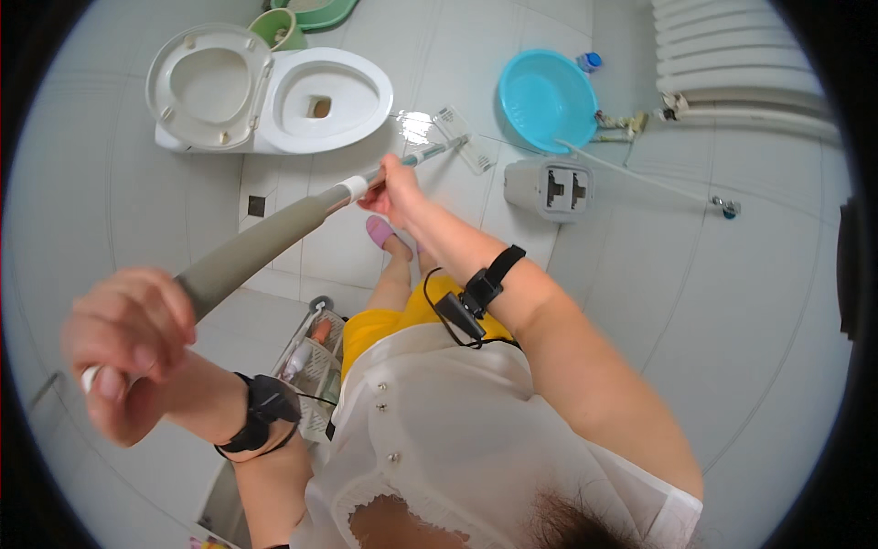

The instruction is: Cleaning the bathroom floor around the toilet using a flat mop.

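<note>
Left hand [128, 348] is clamped round the top end of a long floor squeegee [265, 242], fist closed on the grey foam grip; right hand [391, 188] is closed on the shaft further down, just past the white collar where the grey padding ends. The pole runs away from both hands, out ahead of the right hand to a clear flat blade head [464, 151] resting on the floor, beside a wet shiny patch [416, 123]. Judging by looks: pole seems light and stiff, the foam gives a sure hold, the bare lower shaft is probably slicker, especially wet; two-handed hold, one high and one mid-shaft, suits it. Blade edge likely flexible. Floor is pale glossy tile [732, 311], likely slippery where wet. Beyond the left hand stands a white toilet [311, 101], seat lid up. Beyond the right hand, a blue basin [546, 99] and a grey box-like unit [549, 189]; white radiator [732, 46] farther off. A wire rack [315, 361] sits just beside the left wrist. Pink slipper [380, 231] below the right hand.
</note>
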`<state>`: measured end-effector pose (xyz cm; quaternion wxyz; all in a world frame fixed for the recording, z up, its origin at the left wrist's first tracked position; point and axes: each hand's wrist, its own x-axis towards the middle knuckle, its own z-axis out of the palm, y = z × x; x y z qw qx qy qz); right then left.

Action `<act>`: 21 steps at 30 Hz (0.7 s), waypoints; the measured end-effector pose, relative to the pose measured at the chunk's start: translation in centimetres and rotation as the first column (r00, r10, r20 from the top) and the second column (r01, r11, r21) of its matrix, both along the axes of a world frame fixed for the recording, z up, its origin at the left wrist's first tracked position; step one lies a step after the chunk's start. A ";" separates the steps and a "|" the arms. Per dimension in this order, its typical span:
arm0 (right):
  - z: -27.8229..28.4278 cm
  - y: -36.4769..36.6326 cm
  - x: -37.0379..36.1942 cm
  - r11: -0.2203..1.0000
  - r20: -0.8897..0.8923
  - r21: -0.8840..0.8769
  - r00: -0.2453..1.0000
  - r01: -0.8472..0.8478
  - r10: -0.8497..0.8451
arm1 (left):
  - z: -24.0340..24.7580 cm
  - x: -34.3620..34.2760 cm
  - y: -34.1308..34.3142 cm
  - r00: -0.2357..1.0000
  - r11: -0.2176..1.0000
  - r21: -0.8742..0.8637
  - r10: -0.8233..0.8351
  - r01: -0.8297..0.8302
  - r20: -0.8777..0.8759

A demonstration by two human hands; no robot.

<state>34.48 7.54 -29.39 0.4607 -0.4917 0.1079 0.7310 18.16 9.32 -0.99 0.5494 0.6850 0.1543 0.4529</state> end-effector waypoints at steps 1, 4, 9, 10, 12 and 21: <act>0.4 -0.2 -0.9 1.000 -0.008 0.006 1.000 -0.018 0.018 | 0.8 -0.8 0.1 0.997 0.997 0.044 -0.067 0.068 -0.035; 1.2 -0.5 -3.9 0.991 -0.170 0.016 0.976 -0.135 0.135 | 3.1 -2.9 -0.8 0.990 0.983 0.143 -0.096 0.111 -0.107; 1.9 -0.9 -8.8 0.965 -0.311 0.065 0.913 -0.255 0.263 | 6.3 -6.2 -1.9 0.947 0.977 0.108 -0.146 0.184 -0.285; 2.2 -1.2 -9.8 0.970 -0.342 0.051 0.908 -0.237 0.240 | 6.5 -6.5 -2.3 0.946 0.982 0.109 -0.116 0.155 -0.301; 2.7 -1.9 -11.3 0.966 -0.379 0.051 0.890 -0.253 0.253 | 6.8 -7.2 -3.2 0.936 0.971 0.061 -0.203 0.230 -0.289; 2.6 -3.1 -15.5 0.908 -0.425 0.007 0.820 -0.420 0.383 | 5.8 -3.9 -6.3 0.929 0.950 0.138 -0.232 0.280 -0.288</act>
